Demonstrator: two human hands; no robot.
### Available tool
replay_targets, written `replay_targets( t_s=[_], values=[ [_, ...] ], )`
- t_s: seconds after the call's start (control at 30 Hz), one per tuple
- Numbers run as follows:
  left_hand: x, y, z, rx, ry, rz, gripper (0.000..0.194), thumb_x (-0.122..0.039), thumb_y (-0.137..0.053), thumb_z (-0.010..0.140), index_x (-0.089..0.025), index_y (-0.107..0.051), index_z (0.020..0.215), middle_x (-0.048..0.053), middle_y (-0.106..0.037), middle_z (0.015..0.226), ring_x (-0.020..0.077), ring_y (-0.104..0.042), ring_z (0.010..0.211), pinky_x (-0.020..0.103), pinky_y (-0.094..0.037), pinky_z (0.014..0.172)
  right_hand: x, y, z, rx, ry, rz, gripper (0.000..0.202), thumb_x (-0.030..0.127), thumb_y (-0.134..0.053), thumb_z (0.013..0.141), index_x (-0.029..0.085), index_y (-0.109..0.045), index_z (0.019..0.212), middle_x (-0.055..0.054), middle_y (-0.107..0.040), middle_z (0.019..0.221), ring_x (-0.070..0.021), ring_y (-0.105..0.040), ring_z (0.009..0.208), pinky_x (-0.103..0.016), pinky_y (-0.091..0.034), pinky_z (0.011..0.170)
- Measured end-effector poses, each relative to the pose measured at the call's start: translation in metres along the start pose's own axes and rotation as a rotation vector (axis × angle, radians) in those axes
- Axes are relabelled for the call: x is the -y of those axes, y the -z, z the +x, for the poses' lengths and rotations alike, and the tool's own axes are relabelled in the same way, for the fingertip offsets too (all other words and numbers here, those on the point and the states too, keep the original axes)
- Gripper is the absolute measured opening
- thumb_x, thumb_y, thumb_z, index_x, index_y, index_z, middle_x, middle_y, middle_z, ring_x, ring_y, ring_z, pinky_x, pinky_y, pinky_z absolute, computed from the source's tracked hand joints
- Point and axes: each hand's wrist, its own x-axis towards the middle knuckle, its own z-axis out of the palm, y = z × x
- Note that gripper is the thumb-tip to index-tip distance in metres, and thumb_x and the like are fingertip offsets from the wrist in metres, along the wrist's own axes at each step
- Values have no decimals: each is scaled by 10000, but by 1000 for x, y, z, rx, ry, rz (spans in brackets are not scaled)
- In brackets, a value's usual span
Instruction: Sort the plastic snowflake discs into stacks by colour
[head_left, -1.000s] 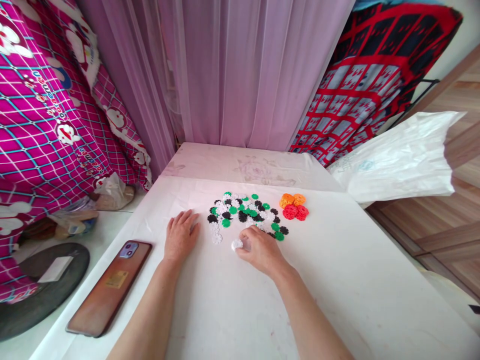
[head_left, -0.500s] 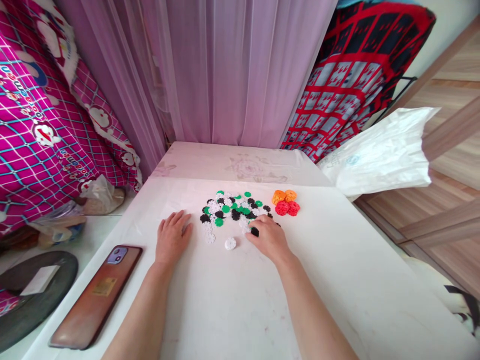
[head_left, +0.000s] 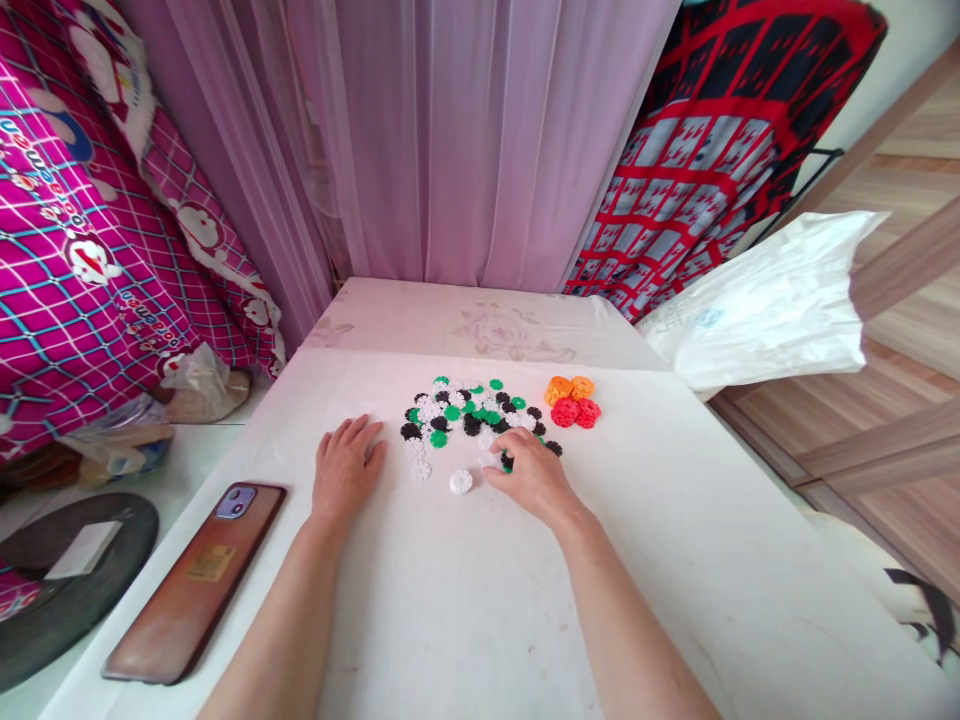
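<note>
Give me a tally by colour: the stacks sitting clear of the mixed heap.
Orange stacks: 2
Red stacks: 2
White stack: 1
Total: 5
Discs in the mixed heap overlap too much to count.

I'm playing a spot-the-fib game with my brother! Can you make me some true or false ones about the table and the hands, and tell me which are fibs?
1. The left hand rests palm down on the table. True.
2. The phone lies beyond the right hand, on that side. False: the phone is on the left hand's side.
3. The red discs are nearer the person than the orange discs. True.
4. The white stack sits on the phone. False: the white stack is on the table, between the two hands.
5. The curtain is purple. True.
6. The right hand is on the red discs. False: it is at the near edge of the mixed pile.
</note>
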Motion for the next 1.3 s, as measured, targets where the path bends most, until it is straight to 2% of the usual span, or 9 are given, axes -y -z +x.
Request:
replay_targets(
  t_s=[0.13,0.53,0.63,0.77,0.83,0.9,1.0,1.17,1.3],
  values=[
    [0,0,0,-1,2,-1,427,-377,-405,958,-262,-623,1306,61,-547,1470,288,-433,1398,529,-287,1174,13,1,-6,52,84,99,206,223,-734,735,229,-668,930,-5,-641,1061,-157,-606,951,-274,-414,820],
    [-1,2,0,18,11,-17,431,-373,-406,953,-258,-620,1309,61,-532,1483,284,-417,1412,527,-276,1183,25,-8,-9,98,127,31,192,230,-745,743,216,-672,920,-19,-652,1050,-170,-606,991,-275,-423,830],
    [-2,3,0,22,14,-17,431,-377,-406,953,-258,-621,1307,59,-530,1486,283,-414,1414,526,-273,1184,16,-5,-7,58,129,76,224,258,-746,754,229,-675,965,-9,-658,1060,-155,-617,939,-268,-431,802],
    [-2,3,-1,28,16,-12,435,-381,-403,956,-249,-620,1309,58,-530,1486,283,-413,1415,522,-267,1188,-10,2,2,-106,18,39,109,226,-626,840,241,-701,917,-5,-668,1008,-131,-613,805,-262,-430,739],
    [-2,3,-1,23,13,-13,432,-377,-406,955,-252,-621,1308,59,-532,1484,283,-416,1412,524,-268,1186,-21,3,7,-166,-51,-18,140,224,-579,872,244,-715,900,-15,-670,998,-136,-613,810,-262,-425,726],
    [-2,2,-1,15,9,-18,423,-370,-412,953,-261,-624,1303,59,-534,1482,283,-420,1408,528,-273,1183,-25,2,10,-169,-79,-83,163,242,-577,884,252,-732,935,-30,-672,1027,-155,-618,869,-267,-429,738],
    [-2,2,-1,9,12,-23,414,-361,-415,954,-268,-628,1297,59,-541,1475,284,-426,1403,528,-279,1178,-18,-2,15,-124,-61,-173,195,280,-597,881,261,-745,1006,-56,-667,1095,-196,-610,990,-288,-444,790],
    [-1,1,-1,-4,11,-30,404,-358,-430,949,-291,-633,1292,52,-549,1469,280,-439,1394,524,-290,1171,2,-9,21,-78,-79,-301,229,411,-640,856,230,-753,939,-103,-652,1100,-252,-581,1038,-329,-463,796],
    [-2,1,-1,-1,12,-29,406,-354,-428,949,-279,-630,1293,56,-542,1475,276,-438,1394,521,-289,1172,9,-11,28,-37,-90,-302,192,340,-629,850,205,-744,923,-126,-652,1096,-264,-591,1032,-350,-468,802]
  ],
)
